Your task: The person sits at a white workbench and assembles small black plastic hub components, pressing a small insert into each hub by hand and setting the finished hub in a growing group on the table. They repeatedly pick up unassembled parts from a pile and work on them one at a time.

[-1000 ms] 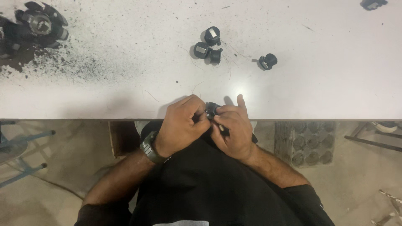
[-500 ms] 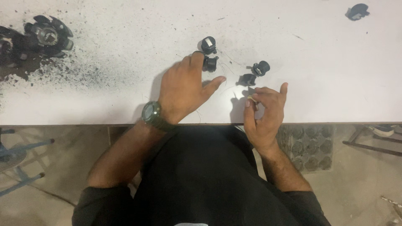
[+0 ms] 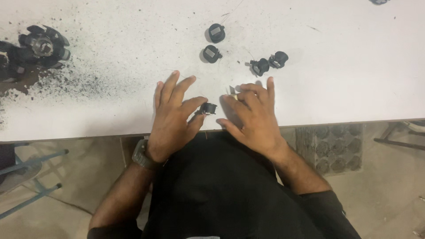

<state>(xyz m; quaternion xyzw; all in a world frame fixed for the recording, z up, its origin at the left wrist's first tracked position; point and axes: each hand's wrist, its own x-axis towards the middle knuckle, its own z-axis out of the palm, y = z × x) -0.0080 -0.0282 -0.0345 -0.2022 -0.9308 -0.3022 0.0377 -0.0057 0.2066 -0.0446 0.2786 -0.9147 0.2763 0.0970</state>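
Head view: left hand (image 3: pixel 172 117) pinches a small black round plastic part (image 3: pixel 207 108) between thumb and forefinger near the white tabletop's (image 3: pixel 336 84) front edge; right hand (image 3: pixel 252 117) lies beside it, fingers loosely spread, grip contents unclear. Four similar black parts (image 3: pixel 212 53) sit farther back.

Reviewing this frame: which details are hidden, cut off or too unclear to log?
- Head view: small black part at the left hand; the thumb covers one side, so the grip is unclear.
- Small object under the right hand: fingers hide most of it.
- Dark object: cut off by the top edge.
- Black finned part: detail too small, lost in dark debris.
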